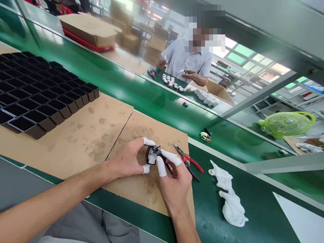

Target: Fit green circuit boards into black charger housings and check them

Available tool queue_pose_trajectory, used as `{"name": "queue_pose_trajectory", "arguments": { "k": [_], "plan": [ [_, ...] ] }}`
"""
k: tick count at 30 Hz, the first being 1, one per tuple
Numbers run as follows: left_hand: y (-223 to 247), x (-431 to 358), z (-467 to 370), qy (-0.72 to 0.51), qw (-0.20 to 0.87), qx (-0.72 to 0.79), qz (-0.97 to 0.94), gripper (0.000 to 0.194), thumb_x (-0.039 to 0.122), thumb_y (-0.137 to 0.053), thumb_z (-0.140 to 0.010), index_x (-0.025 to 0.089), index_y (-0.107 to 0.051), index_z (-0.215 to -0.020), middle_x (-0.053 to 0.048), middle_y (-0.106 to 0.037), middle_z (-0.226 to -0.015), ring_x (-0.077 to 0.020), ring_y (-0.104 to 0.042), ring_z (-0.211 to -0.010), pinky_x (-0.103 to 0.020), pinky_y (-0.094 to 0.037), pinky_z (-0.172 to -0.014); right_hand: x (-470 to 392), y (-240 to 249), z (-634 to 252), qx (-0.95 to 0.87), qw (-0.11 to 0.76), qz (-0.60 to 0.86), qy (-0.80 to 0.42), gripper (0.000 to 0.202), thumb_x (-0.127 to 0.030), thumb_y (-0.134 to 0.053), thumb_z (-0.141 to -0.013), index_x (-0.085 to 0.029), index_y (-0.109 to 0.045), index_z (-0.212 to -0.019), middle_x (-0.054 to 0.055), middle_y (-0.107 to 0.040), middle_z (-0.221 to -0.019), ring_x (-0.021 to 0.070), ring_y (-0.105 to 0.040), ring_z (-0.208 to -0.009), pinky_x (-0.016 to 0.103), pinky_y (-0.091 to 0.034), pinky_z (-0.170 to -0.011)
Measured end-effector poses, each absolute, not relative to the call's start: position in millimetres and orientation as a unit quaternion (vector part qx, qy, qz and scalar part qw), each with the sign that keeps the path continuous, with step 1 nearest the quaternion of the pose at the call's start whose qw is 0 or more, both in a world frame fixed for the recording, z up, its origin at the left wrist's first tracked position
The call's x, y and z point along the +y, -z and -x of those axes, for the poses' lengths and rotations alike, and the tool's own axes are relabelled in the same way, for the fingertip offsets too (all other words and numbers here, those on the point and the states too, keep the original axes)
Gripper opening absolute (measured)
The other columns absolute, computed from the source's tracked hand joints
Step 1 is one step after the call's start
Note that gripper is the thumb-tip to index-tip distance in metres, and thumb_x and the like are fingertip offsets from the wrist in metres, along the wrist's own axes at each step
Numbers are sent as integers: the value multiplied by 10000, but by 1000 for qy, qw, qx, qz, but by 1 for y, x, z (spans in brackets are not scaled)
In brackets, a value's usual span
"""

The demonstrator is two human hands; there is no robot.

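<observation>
Both hands are meeting over a sheet of brown cardboard [141,189] lying on the green counter [253,209], and between them they are pinching a small black part [152,155] with a pale face. The left hand [128,158] is gripping the part's left side, its thumb and forefinger wearing white finger cots, one above and one below it. The right hand [174,179] is closing on the part's right side with two cot-covered fingers, the rest of the fingers curling loosely toward the palm. The part is hanging just above the cardboard, held off it. Just beside the right hand, red-handled pliers [188,160] are lying across the cardboard edge and the counter. Further right, crumpled white gloves [229,199] are sitting on the green surface. At the far left, a block of empty black trays [37,91] is resting on another cardboard sheet. Across the belt, another person [187,62] in a pale shirt is working with small white pieces [172,82] spread before them, and a green fan [287,124] is standing at the right.
</observation>
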State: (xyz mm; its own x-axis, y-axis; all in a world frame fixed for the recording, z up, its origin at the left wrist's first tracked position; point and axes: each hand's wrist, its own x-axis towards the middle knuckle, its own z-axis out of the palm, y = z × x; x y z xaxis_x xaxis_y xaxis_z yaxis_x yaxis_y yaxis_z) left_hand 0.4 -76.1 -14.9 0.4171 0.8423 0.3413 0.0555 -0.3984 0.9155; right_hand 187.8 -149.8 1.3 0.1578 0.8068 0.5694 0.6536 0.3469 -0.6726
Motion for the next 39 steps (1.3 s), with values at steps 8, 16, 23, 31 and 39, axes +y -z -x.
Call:
{"name": "queue_pose_trajectory", "arguments": {
  "k": [8, 16, 23, 31, 39],
  "plan": [
    [19, -76, -1, -485, 398, 304, -717, 665, 116, -816, -723, 260, -728, -1365, -24, -829, -1221, -258, -806, -1094, -387, -654, -1034, -151, -2, -183, -637, 523, 555, -114, 261, -222, -746, -1071, -251, -794, -1326, 87, -848, -1182, 231, -852, -1017, 357, -755, -895],
    [17, -78, 0, -487, 395, 292, -722, 694, 82, -806, -734, 269, -713, -1396, -9, -813, -1186, -231, -789, -1067, -354, -651, -1005, -154, 0, -185, -637, 528, 545, -133, 300, -189, -745, -1073, -264, -780, -1362, 88, -832, -1230, 228, -845, -1095, 354, -748, -968],
    [15, -78, 0, -470, 398, 303, -727, 675, 113, -799, -750, 258, -707, -1403, -33, -814, -1200, -254, -796, -1081, -375, -655, -999, -154, -5, -183, -646, 516, 551, -113, 238, -206, -740, -1071, -245, -784, -1302, 106, -845, -1177, 261, -853, -1051, 397, -761, -920],
    [13, -79, 2, -460, 392, 316, -732, 650, 132, -803, -770, 266, -702, -1398, -33, -821, -1198, -257, -798, -1085, -388, -659, -1020, -154, -5, -185, -653, 515, 545, -109, 273, -168, -743, -1061, -255, -775, -1318, 96, -839, -1176, 247, -847, -1055, 380, -755, -920],
    [14, -80, 1, -460, 391, 320, -731, 649, 129, -807, -768, 266, -704, -1394, -32, -831, -1231, -258, -804, -1108, -395, -656, -1050, -154, -4, -185, -648, 514, 550, -115, 267, -183, -747, -1062, -260, -781, -1315, 85, -837, -1187, 244, -840, -1065, 376, -743, -934]
  ]
}}
